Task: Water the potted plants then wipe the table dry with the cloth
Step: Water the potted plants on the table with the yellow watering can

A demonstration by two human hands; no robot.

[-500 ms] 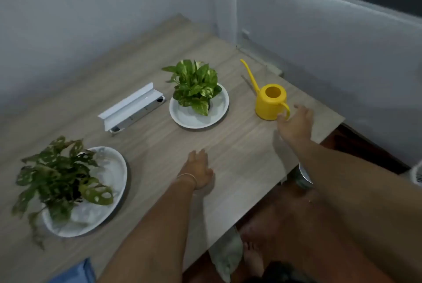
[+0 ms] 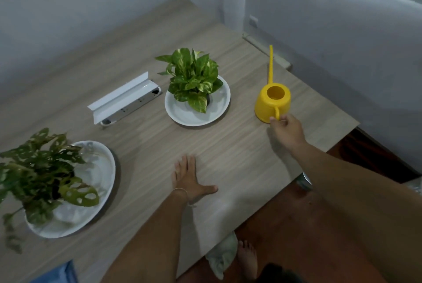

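Fingers of our right hand point(image 2: 285, 128) curl on the handle of the yellow watering can point(image 2: 272, 103), which sits near the table's point(image 2: 228, 150) right edge, so we can lift it. Our left hand point(image 2: 188, 177) lies flat and open on the table, maybe to steady us. Both plants point(image 2: 194, 77) wait on plates.

You see a white power strip point(image 2: 127, 100) with its lid up, lying on the wood top between two white plates point(image 2: 198, 118).
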